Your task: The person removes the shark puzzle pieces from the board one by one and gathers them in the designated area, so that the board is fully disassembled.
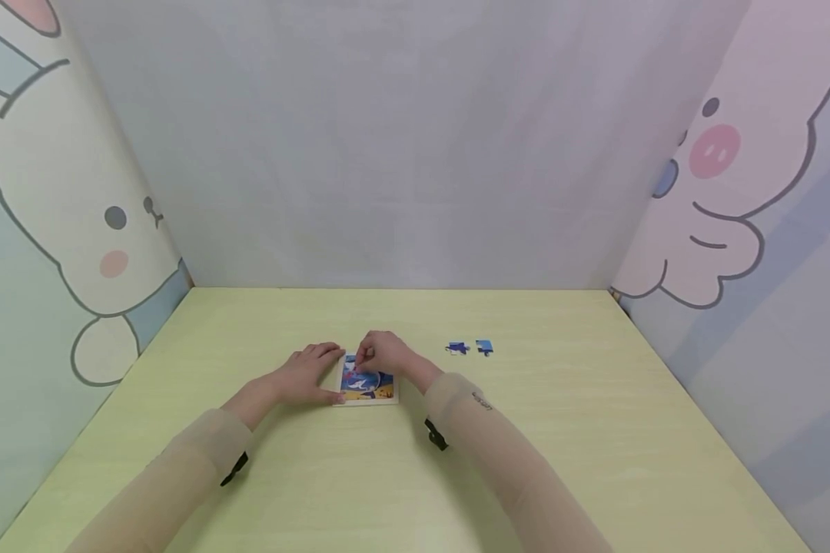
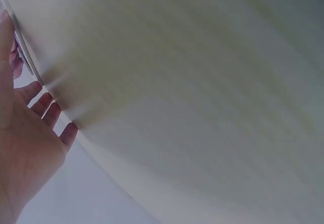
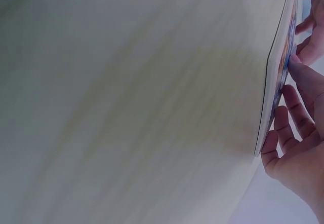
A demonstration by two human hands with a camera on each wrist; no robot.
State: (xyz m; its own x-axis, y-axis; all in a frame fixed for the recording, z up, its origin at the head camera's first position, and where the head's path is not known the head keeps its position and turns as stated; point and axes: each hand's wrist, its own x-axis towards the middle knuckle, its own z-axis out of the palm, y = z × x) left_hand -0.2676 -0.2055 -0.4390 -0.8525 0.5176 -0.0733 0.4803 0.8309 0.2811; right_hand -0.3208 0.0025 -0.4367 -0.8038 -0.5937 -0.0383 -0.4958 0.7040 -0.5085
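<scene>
In the head view, a small puzzle with a pale frame [image 1: 370, 402] and a blue sea picture lies on the table. My left hand [image 1: 300, 378] is spread at its left side, thumb at the near corner and a fingertip at the far corner. Over the picture's far part, my right hand [image 1: 386, 355] bends down, thumb and index tips touching the surface. The right wrist view shows these tips a little apart on the puzzle [image 3: 286, 62], with no loose piece visible in my right hand [image 3: 301, 148]. My left hand [image 2: 33, 138] shows relaxed fingers in the left wrist view.
Two loose blue puzzle pieces lie right of the puzzle, one dark and white [image 1: 458, 349], the other lighter [image 1: 484, 347]. The pale yellow table [image 1: 553, 430] meets a grey backdrop behind, with cartoon-printed curtains at both sides.
</scene>
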